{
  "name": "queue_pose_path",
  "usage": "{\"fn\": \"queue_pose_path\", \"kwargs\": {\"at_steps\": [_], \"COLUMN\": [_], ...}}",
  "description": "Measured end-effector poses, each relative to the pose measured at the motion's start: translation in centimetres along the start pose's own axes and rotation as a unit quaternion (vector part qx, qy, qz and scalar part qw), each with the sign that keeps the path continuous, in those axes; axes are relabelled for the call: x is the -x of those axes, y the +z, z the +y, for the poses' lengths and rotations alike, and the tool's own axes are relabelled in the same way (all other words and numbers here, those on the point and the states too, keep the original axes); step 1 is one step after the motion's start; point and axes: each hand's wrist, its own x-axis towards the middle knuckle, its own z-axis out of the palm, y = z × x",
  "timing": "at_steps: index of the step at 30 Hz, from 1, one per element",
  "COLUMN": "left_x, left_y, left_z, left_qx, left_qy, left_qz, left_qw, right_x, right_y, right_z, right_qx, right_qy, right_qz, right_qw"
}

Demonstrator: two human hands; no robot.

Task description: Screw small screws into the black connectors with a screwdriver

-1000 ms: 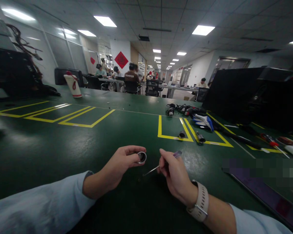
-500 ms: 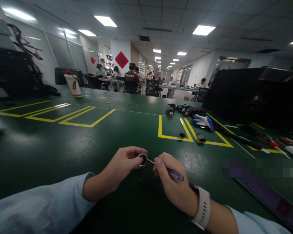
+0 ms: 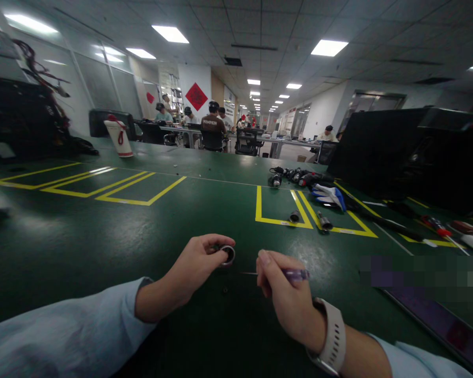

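Between the thumb and fingers of my left hand (image 3: 197, 268) is a round metal ring-shaped part (image 3: 229, 255), its opening turned toward me and to the right. My right hand (image 3: 286, 289) is closed around a screwdriver (image 3: 295, 274) with a translucent purple handle. Its thin shaft points left and its tip is apart from the ring, a little below and to the right of it. On the green table below the ring lies a tiny dark part (image 3: 225, 290), too small to name.
Two metal cylindrical parts, one (image 3: 295, 216) left of the other (image 3: 324, 221), lie by yellow tape outlines. Behind them are black cables (image 3: 287, 176) and a blue-white glove (image 3: 329, 197). A red-handled screwdriver (image 3: 439, 228) lies right; a paper cup (image 3: 119, 137) stands far left.
My right hand has moved right and drawn the screwdriver tip away from the ring; the shaft is now nearly level. My left hand has shifted slightly left with the ring.
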Motion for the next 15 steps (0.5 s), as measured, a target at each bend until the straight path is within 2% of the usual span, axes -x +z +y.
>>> {"fn": "queue_pose_path", "kwargs": {"at_steps": [3,5,8,15], "left_x": [0.0,0.1,0.1,0.2], "left_y": [0.0,0.0,0.1,0.1], "left_z": [0.4,0.6,0.6,0.7], "left_qx": [0.015,0.016,0.011,0.010], "left_qy": [-0.015,-0.024,-0.032,-0.032], "left_qz": [0.015,0.018,0.015,0.010], "left_qw": [1.000,0.999,0.999,0.999], "right_x": [-0.3,-0.5,-0.6,-0.8], "right_y": [0.2,0.5,0.7,0.7], "right_z": [0.8,1.4,1.7,1.0], "right_qx": [-0.090,-0.102,-0.088,-0.041], "right_qy": [0.127,0.160,0.159,0.158], "right_qz": [-0.040,-0.077,-0.104,-0.119], "right_qw": [0.987,0.979,0.978,0.979]}}
